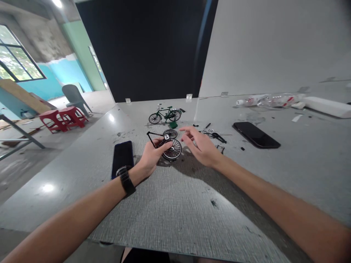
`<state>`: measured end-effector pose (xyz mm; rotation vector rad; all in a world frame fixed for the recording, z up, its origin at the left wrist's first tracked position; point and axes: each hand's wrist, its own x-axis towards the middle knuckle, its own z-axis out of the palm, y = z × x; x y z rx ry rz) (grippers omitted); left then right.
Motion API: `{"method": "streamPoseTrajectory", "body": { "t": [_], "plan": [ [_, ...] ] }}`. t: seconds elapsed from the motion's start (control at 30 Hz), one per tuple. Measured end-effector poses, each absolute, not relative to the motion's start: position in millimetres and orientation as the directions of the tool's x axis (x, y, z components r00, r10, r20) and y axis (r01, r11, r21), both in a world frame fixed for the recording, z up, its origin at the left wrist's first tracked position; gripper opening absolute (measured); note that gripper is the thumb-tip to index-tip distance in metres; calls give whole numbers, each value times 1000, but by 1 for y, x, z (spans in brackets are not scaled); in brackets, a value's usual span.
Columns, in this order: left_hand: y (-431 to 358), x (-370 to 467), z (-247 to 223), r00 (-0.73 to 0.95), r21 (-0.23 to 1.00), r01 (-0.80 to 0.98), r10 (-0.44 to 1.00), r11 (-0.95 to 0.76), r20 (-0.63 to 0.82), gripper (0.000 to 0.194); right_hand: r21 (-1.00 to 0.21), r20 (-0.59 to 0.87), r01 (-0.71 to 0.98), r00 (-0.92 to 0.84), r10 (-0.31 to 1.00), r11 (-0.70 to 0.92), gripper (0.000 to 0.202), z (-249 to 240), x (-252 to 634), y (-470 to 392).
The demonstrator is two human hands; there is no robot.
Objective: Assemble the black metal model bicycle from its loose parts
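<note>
My left hand is closed on a black model bicycle frame with a spoked wheel on it, thumb pressed against the wheel. A second small wheel shows just behind it; whether it is attached, I cannot tell. To the right, my right hand hovers with its fingers apart, holding nothing visible. Several small black bicycle parts lie beyond and beside that hand, some of them partly hidden by it. A finished-looking green model bicycle stands behind, with a small green piece in front of it.
A phone lies left of my left wrist, another phone to the right. Clear plastic packaging and a white box sit at the back right. A black panel rises behind the grey table. Red stools stand off left.
</note>
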<state>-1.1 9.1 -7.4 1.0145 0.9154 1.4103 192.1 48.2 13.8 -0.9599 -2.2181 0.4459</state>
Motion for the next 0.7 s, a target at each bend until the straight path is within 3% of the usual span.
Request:
{"method": "streamPoseTrajectory", "body": {
  "t": [0.23,0.43,0.7],
  "plan": [
    [8,0,-7,-9,937,-346,998,-55,55,24,-230,444,776,-454,773,587,38,8,204,67],
    [7,0,-5,-29,940,-337,999,-47,40,23,96,302,890,-453,839,446,35,16,221,74],
    [6,0,-5,-11,941,-337,999,-37,35,26,204,254,949,-288,924,240,42,33,245,80]
  ]
}}
